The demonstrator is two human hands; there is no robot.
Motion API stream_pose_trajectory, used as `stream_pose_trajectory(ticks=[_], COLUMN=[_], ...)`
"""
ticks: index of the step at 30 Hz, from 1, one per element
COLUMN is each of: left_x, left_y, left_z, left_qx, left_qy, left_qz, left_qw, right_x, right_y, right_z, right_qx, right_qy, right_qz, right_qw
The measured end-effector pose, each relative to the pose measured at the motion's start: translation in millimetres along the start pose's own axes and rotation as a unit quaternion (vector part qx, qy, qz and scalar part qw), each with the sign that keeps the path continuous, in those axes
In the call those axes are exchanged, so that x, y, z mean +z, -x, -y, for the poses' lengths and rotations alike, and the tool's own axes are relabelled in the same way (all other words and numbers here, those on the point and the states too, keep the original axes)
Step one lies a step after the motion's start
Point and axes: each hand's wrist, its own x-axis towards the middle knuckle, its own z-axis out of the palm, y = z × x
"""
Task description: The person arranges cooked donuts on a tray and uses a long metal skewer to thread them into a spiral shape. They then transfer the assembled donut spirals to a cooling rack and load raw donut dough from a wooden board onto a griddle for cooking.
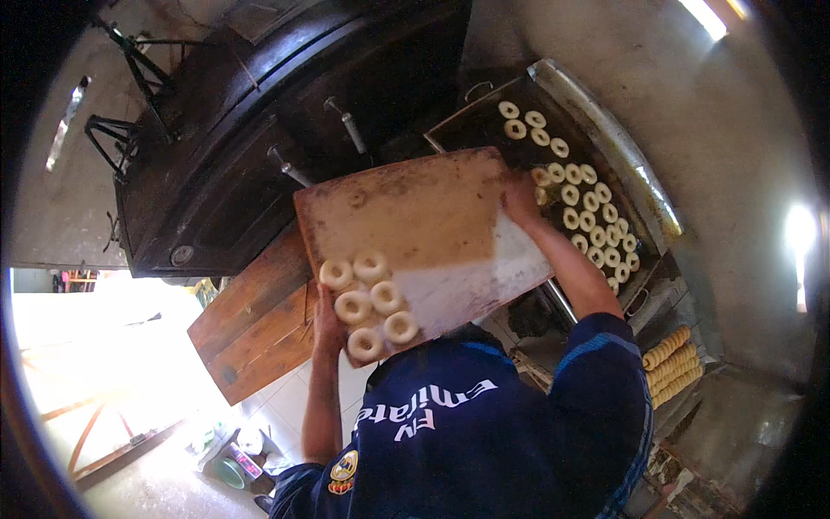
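A flat wooden board [389, 208] is held tilted in front of my body. My left hand [328, 325] is closed on its left edge, and my right hand [519, 201] grips the far right part of the board, fingers partly hidden. Several pale dough rings [353, 306] sit grouped at the board's near left corner, close to my left hand; the rest of its surface is bare and partly sunlit. Just beyond my right hand, a wide dark frying vat [484, 130] holds many more pale rings [590, 201], mostly spread over its right side.
A large dark metal oven-like unit [233, 164] with handles [351, 130] stands at the far left. Below it is a brown wooden plank surface [251, 320]. Rows of golden rings [673, 368] are stacked at the lower right. A green bowl [228, 472] lies at the lower left.
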Motion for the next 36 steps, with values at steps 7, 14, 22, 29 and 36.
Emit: stream_pose_trajectory(ticks=[7, 14, 22, 29, 36], left_x=[48.3, 23.8, -25.3, 45.7, 63.9], left_y=[-35.7, -28.5, -22.4, -20.6, -22.7], left_z=[35.3, 32.7, 32.3, 21.4, 15.5], left_qx=[0.000, 0.040, -0.025, 0.002, -0.029], left_qy=[0.076, 0.059, 0.123, 0.090, 0.038], left_qz=[0.038, 0.056, 0.027, 0.015, -0.016], left_qw=[0.996, 0.996, 0.992, 0.996, 0.999], right_x=[-10.0, 9.0, -21.0, -9.6, -12.3], right_y=[76.2, 40.6, 27.6, 55.5, 56.0], right_z=[196.0, 92.1, -66.1, 188.6, 211.8], right_qx=[-0.287, -0.220, -0.046, -0.303, -0.290], right_qy=[-0.185, -0.001, 0.165, -0.348, -0.037], right_qz=[-0.002, 0.025, -0.117, 0.038, -0.007], right_qw=[0.940, 0.975, 0.978, 0.886, 0.956])
